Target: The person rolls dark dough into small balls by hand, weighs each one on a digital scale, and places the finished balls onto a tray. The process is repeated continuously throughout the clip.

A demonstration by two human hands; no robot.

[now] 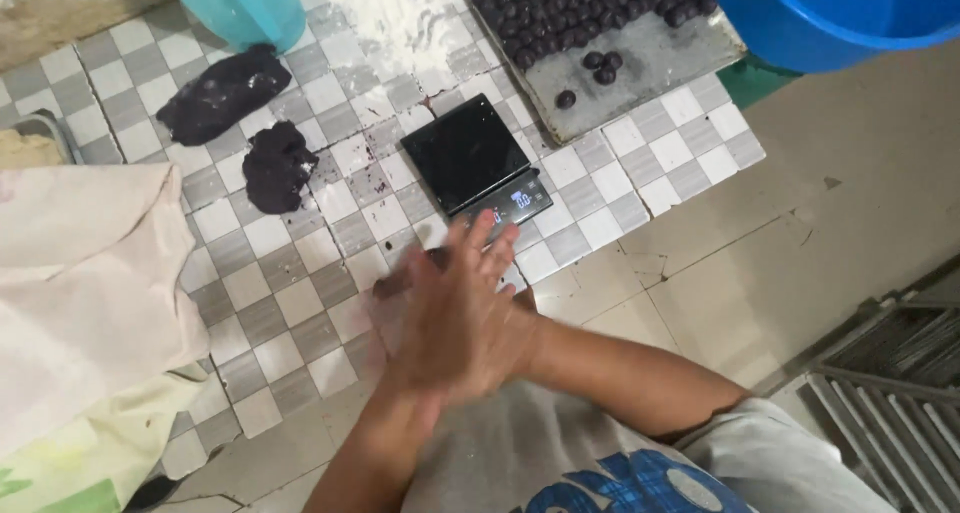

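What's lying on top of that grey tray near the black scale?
The grey tray holds many small dark balls, packed at its far end, with a few loose ones nearer. The blue tub covers its far corner, so anything there is hidden.

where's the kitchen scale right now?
Head view: the black scale sits mid-frame on the checkered mat, just beyond the pressed-together hands, between the smaller dark dough lump on the left and the tray of dark balls upper right.

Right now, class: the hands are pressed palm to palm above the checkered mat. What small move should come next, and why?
Probably keep rolling, then set the ball on the grey board. The hands are pressed together, seemingly around dough. Rolled dark balls already fill that board, and the scale platform sits bare.
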